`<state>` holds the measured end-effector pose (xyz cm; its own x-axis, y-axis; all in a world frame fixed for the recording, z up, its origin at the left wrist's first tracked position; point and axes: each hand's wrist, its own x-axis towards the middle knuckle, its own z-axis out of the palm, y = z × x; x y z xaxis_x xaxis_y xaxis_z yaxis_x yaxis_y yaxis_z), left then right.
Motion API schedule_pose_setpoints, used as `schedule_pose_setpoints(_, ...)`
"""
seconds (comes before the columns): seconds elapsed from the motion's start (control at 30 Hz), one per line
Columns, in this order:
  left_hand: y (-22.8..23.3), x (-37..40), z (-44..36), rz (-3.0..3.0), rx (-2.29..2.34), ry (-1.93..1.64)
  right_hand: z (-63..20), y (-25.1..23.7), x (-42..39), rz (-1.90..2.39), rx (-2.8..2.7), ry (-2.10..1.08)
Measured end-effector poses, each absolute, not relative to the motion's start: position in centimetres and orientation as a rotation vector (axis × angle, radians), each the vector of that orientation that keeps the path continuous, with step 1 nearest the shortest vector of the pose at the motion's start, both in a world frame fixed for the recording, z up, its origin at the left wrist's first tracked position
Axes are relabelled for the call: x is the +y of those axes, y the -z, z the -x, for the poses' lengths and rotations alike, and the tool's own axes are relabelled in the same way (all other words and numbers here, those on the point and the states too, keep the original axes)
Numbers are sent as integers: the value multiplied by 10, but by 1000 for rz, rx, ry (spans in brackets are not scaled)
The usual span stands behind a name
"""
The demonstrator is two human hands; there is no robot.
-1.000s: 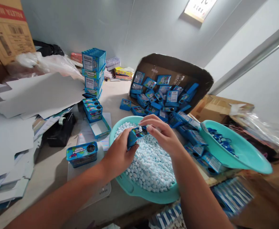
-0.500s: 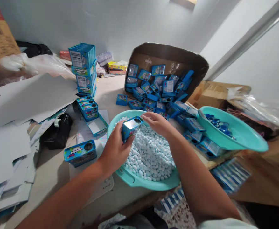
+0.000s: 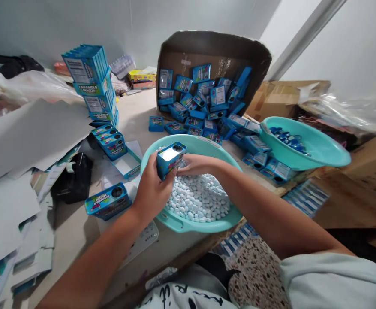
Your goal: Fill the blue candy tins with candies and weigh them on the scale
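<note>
My left hand [image 3: 151, 189] grips a small blue candy box [image 3: 170, 157] with a round hole in its top, holding it over the near rim of a teal basin [image 3: 203, 222] filled with pale blue-white candies [image 3: 197, 197]. My right hand [image 3: 197, 165] reaches into the candies just behind the box, its fingers partly hidden by it. Whether it holds any candies cannot be seen. Another blue box [image 3: 108, 200] lies on a white scale at the left of the basin.
A tipped cardboard carton [image 3: 213, 47] spills several blue boxes [image 3: 203, 107] behind the basin. A second teal basin [image 3: 316, 150] with blue caps sits at right. Stacked blue cartons [image 3: 93, 81], a row of boxes [image 3: 109, 139], a black tape dispenser [image 3: 73, 180] and flat cardboard sheets [image 3: 30, 133] lie left.
My right hand left the top of the box and dropped into the candies behind it. My left hand turned the box so its hole faces up. The view tilted downward.
</note>
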<state>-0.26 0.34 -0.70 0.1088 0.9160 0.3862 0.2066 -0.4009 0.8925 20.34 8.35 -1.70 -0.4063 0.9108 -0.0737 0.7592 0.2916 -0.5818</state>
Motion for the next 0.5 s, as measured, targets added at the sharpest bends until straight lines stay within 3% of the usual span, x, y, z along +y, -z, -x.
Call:
schedule_pose_setpoints(0.37, 4, 1, 4, -1792, 1123, -1177, -199, -8, 83, 1597, -1739, -982)
schedule_pose_setpoints(0.5, 2, -3, 3, -1900, 1077, -1096, -192, -28, 78, 1366, -1351, -892)
